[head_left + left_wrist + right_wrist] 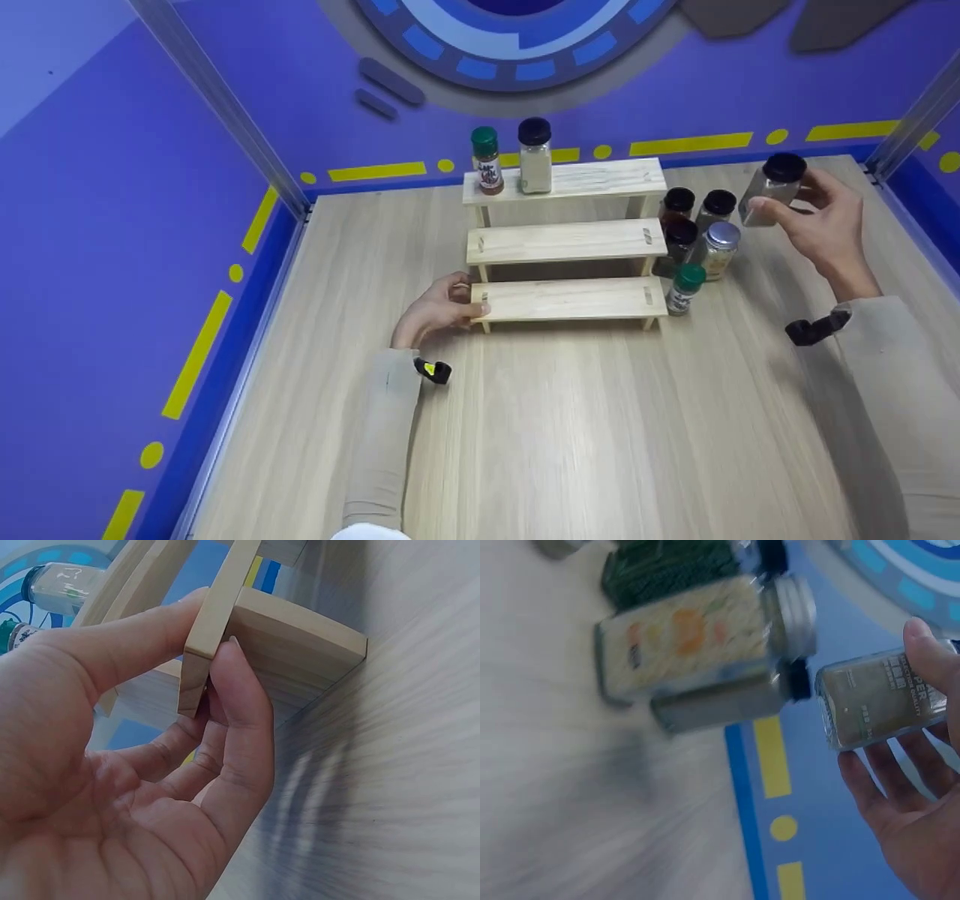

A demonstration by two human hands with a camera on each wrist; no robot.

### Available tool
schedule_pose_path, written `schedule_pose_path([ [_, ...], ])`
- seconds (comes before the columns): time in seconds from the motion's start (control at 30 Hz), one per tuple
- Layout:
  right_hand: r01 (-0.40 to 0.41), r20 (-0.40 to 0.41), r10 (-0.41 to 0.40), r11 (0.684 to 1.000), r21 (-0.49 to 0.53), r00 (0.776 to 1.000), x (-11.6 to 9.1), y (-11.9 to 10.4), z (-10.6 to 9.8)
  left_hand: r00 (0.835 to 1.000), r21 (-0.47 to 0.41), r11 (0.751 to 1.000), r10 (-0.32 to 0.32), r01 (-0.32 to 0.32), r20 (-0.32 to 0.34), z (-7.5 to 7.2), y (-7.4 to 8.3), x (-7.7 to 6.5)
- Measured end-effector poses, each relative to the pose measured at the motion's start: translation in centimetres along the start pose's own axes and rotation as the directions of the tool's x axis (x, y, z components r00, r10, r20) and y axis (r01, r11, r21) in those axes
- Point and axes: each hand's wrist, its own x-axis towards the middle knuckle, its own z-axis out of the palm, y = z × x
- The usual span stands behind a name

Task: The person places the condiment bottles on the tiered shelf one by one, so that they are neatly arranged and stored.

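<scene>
The counter carried everything, and the rack stood well back on it, its three steps rising away from the person, presumably so that jars at the rear would show above those in front. Five jars were bunched on the counter by the rack's right end, probably for an easy reach with the right arm (whether any touched the rack, I could not tell). Two jars stood upright on the top step, toward its left end and slightly apart, a gap that likely let each be lifted by itself.

The left grip was closed in a pinch on the left end of the lowest step, thumb on top and fingers curled beneath, most likely to stop the rack from sliding. The right grip was spread only as wide as the held jar, thumb on one side and fingers on the other. That jar was off the counter, to the right of the bunch, black cap upward and slightly tilted; gripping it by the sides left its base uncovered, perhaps on purpose.
</scene>
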Motion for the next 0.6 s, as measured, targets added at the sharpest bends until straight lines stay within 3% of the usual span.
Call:
schedule_pose_path([
  [0.23,0.039,-0.054,-0.036,0.998,0.048,0.998,0.7,-3.1,1.9,1.0,-0.006,1.0,-0.015,0.015,0.0,-0.1,0.0,0.0],
  [0.6,0.144,-0.088,-0.139,0.988,0.049,0.986,0.4,-10.0,5.3,1.0,-0.017,0.999,-0.03,0.03,-0.001,0.0,0.2,-0.1],
])
